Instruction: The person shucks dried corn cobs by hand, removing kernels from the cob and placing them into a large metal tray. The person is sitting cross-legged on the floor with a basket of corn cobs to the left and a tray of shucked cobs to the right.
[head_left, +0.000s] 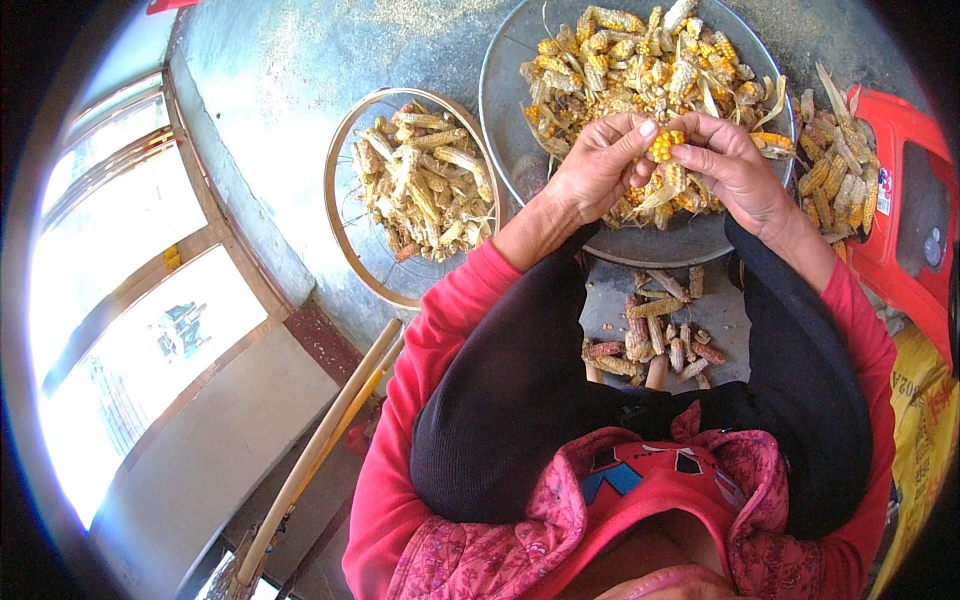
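Note:
Between my two hands is a short piece of corn cob (663, 145) with yellow kernels on it. My left hand (604, 163) grips it from the left, thumb against its upper side. From the right, the thumb and fingertips of my right hand (726, 159) pinch the same piece. Both hands are above a wide round metal pan (504, 97), close to its near half. In the pan lies a heap of corn cobs (600, 71), some bare and some bearing kernels, mixed with loose kernels and dry husks.
Left of the pan, a round wooden-rimmed sieve (335, 180) holds stripped cobs (420, 176). More cobs (660, 330) lie on the floor between my legs. At right are another cob pile (836, 176), a red plastic stool (874, 255) and a yellow sack (919, 420). A wooden pole (319, 454) leans at left.

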